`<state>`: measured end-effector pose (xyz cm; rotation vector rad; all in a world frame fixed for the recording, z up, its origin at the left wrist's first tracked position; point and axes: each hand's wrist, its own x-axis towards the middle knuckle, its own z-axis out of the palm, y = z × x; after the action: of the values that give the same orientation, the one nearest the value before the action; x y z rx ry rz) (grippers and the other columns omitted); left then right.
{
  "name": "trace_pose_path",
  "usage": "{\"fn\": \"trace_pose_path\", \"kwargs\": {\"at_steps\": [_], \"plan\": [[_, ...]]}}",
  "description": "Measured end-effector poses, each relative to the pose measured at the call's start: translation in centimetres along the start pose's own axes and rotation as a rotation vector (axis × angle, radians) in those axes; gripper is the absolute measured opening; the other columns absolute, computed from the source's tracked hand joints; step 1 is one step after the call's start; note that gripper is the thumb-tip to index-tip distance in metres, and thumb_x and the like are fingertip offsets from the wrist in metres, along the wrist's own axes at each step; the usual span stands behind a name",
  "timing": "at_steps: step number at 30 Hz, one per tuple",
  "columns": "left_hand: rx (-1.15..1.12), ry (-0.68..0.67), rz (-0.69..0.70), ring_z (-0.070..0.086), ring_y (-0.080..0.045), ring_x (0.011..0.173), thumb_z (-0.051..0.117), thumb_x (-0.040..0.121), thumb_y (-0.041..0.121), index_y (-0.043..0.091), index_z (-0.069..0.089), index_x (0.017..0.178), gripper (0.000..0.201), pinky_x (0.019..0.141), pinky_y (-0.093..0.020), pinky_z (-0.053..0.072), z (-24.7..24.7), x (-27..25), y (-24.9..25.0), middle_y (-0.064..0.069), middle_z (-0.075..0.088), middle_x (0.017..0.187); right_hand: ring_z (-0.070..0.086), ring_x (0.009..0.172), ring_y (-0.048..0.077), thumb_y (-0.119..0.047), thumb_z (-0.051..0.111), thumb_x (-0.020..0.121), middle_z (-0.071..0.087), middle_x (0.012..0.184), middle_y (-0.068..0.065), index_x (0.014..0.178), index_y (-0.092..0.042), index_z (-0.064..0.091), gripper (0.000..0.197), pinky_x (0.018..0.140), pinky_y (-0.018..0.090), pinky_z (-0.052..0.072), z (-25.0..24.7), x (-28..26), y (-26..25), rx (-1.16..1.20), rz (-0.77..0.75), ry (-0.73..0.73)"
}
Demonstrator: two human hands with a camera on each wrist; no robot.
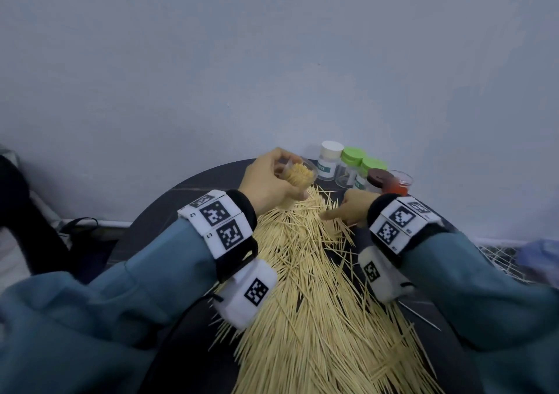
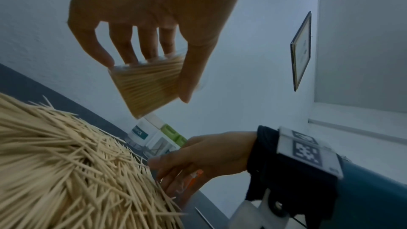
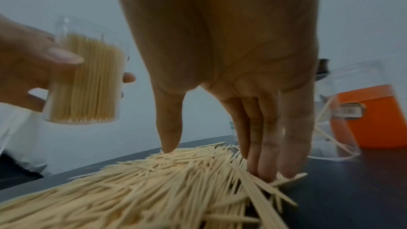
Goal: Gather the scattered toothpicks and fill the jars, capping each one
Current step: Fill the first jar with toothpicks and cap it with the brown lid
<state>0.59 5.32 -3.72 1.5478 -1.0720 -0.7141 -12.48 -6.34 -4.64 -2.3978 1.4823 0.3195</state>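
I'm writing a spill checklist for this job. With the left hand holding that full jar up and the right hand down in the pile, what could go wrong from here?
1. The open jar in the left hand is tilted, uncapped and packed; toothpicks could slide out.
2. The right hand works beside the orange-labelled jar; a sweep could knock it.
3. The toothpick pile reaches the near table edge; some may fall off.

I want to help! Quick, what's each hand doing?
Left hand: holding the clear plastic jar packed with toothpicks.
Right hand: open, fingers on the wooden toothpick pile.

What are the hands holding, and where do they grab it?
The left hand grips the toothpick jar around its side. The right hand holds nothing, touching loose toothpicks.
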Motion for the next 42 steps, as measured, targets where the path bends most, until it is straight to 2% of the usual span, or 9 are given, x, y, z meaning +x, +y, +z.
{"fn": "trace_pose_path", "kwargs": {"at_steps": [3,11,13,17,20,24,27,33,42], "plan": [[-0.022,0.007,-0.012,0.058,-0.017,0.102,0.08,0.064,-0.001,0.02,0.055,0.109,0.056,0.062,-0.018,0.047,-0.5,0.3,0.0,-0.002,0.061,0.112,0.056,0.089,0.02,-0.052,0.063,0.08,0.057,0.096,0.006,0.112,-0.004,0.054,0.059,0.092,0.036,0.049,0.0,1.0,-1.7,-0.012,0.035,-0.044],[-0.004,0.012,-0.019,0.058,-0.016,0.101,0.081,0.064,0.0,0.024,0.056,0.105,0.053,0.068,-0.02,0.047,-0.6,0.6,-0.4,-0.001,0.062,0.11,0.051,0.044,0.007,-0.017,0.055,0.093,0.053,0.045,-0.009,0.06,-0.014,0.043,0.035,0.045,0.012,0.039,-0.2,1.0,-3.7,-0.087,0.083,-0.164],[-0.003,0.004,-0.016,0.057,-0.015,0.1,0.081,0.064,0.001,0.022,0.056,0.106,0.054,0.071,-0.022,0.046,-0.5,0.6,-0.4,-0.001,0.062,0.109,0.049,0.058,0.012,-0.022,0.058,0.091,0.053,0.066,0.0,0.067,-0.01,0.049,0.028,0.053,0.018,0.039,-0.1,1.0,-3.7,-0.12,0.108,-0.157],[-0.004,-0.018,-0.02,0.057,-0.014,0.1,0.082,0.063,0.001,0.021,0.057,0.107,0.054,0.074,-0.023,0.044,-0.1,0.4,-0.3,0.0,0.062,0.108,0.055,0.106,0.025,-0.025,0.057,0.09,0.058,0.122,0.011,0.119,0.0,0.054,0.038,0.084,0.03,0.042,-0.2,0.7,-3.3,-0.125,0.11,-0.136],[0.005,-0.038,-0.016,0.056,-0.014,0.101,0.082,0.063,0.002,0.02,0.057,0.111,0.057,0.073,-0.022,0.044,0.0,0.4,-0.3,-0.001,0.062,0.111,0.049,0.121,0.032,-0.013,0.048,0.095,0.052,0.129,0.019,0.085,-0.007,0.056,0.014,0.097,0.036,0.042,0.2,0.6,-2.3,0.098,0.117,-0.167],[0.018,-0.042,-0.023,0.058,-0.017,0.103,0.082,0.064,0.002,0.021,0.057,0.112,0.058,0.08,-0.03,0.049,0.2,0.2,-0.2,-0.002,0.063,0.111,0.053,0.079,0.024,-0.005,0.039,0.098,0.051,0.079,0.01,0.07,-0.008,0.044,0.028,0.058,0.026,0.048,0.5,1.0,-0.7,0.491,0.14,-0.187],[0.02,-0.05,-0.022,0.058,-0.018,0.105,0.082,0.063,0.002,0.021,0.057,0.111,0.058,0.083,-0.031,0.05,0.3,0.2,-0.2,-0.003,0.063,0.113,0.051,0.064,0.024,0.0,0.028,0.1,0.048,0.072,0.015,0.079,-0.002,0.044,0.026,0.039,0.026,0.051,0.6,-0.1,0.2,0.928,0.185,-0.248],[0.009,-0.067,-0.025,0.058,-0.019,0.106,0.082,0.063,0.001,0.021,0.057,0.109,0.057,0.085,-0.034,0.051,0.4,0.0,-0.2,-0.004,0.064,0.112,0.037,0.057,0.015,0.003,0.022,0.098,0.036,0.064,0.006,0.079,-0.007,0.041,0.028,0.065,0.032,0.045,1.1,-1.0,1.3,1.37,0.019,-0.284],[0.072,-0.096,-0.025,0.059,-0.019,0.106,0.083,0.062,0.001,0.024,0.058,0.107,0.057,0.091,-0.042,0.051,0.9,-0.1,-0.8,-0.001,0.065,0.11,0.041,0.058,0.014,0.005,0.024,0.098,0.035,0.064,0.003,0.088,-0.006,0.042,0.023,0.072,0.03,0.048,2.4,-1.4,2.3,1.722,-0.166,-0.099]]}}
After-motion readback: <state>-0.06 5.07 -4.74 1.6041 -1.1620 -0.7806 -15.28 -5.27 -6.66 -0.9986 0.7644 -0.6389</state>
